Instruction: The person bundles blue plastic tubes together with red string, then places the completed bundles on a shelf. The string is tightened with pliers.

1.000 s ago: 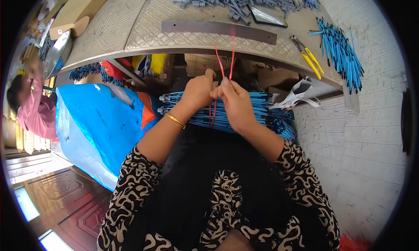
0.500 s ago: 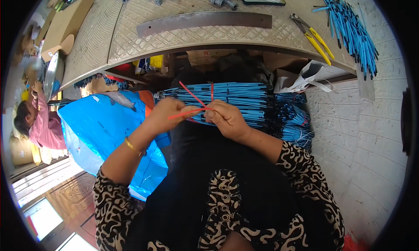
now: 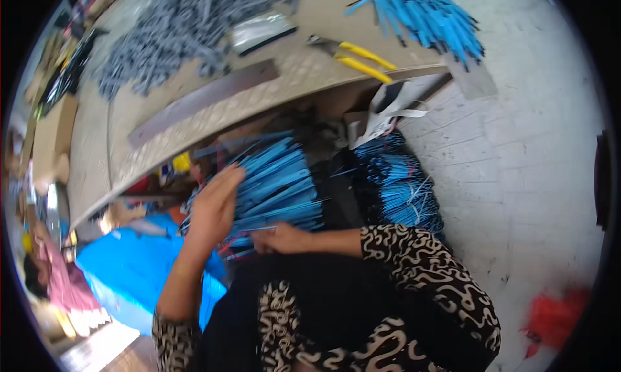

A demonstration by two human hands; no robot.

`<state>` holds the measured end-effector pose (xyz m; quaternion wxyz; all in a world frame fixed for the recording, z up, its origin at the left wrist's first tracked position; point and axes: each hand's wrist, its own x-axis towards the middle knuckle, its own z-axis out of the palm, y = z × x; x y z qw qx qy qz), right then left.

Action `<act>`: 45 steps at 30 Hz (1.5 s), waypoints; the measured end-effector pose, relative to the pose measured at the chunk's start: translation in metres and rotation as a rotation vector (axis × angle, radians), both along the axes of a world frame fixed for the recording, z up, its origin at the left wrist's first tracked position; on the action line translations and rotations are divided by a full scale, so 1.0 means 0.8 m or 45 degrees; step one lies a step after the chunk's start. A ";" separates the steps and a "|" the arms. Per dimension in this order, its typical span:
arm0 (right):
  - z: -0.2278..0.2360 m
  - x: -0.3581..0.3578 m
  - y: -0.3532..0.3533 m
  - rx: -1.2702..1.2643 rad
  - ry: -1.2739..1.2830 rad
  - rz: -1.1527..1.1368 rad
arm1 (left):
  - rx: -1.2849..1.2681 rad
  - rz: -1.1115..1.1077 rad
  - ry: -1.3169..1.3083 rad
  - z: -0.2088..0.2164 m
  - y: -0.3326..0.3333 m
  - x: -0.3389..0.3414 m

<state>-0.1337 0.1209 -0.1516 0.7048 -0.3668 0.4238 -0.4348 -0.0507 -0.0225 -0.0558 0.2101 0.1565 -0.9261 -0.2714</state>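
Note:
In front of my body lies a bundle of thin blue rods with dark ends (image 3: 278,181), its rods slanting and somewhat fanned out. My left hand (image 3: 215,201) rests along the bundle's left part, fingers nearly straight and lying against the rods. At the near edge of the bundle, my right hand (image 3: 283,238) is closed with its fingers curled in on the rods. Red strip (image 3: 224,248) shows in part beside the right fingers; motion blur hides how it runs. A blue plastic sheet (image 3: 139,275) lies to the left of the bundle.
The workbench (image 3: 152,168) carries a grey metal strip (image 3: 204,102), yellow-handled pliers (image 3: 352,56), heaped grey parts (image 3: 184,32) and loose blue rods (image 3: 430,23). More tied blue bundles (image 3: 407,191) stand at right. A person in pink (image 3: 65,275) is at far left.
My view has swung, so the bench now slants. My hands have moved apart from the red strip's crossing and down onto the blue rods; the strip's raised ends no longer show.

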 end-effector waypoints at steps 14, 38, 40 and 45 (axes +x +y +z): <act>0.180 -0.086 -0.009 -0.586 -0.124 -0.019 | 0.336 0.008 -0.318 -0.027 -0.017 -0.005; 0.224 -0.178 -0.116 -0.898 -0.027 -0.919 | -0.033 0.646 -0.032 0.056 -0.143 0.171; 0.216 -0.167 -0.117 -0.896 -0.038 -0.874 | -0.210 0.742 -0.125 0.014 -0.146 0.167; 0.192 -0.155 -0.117 -0.858 0.063 -0.831 | -0.155 1.427 -0.127 -0.036 -0.160 0.180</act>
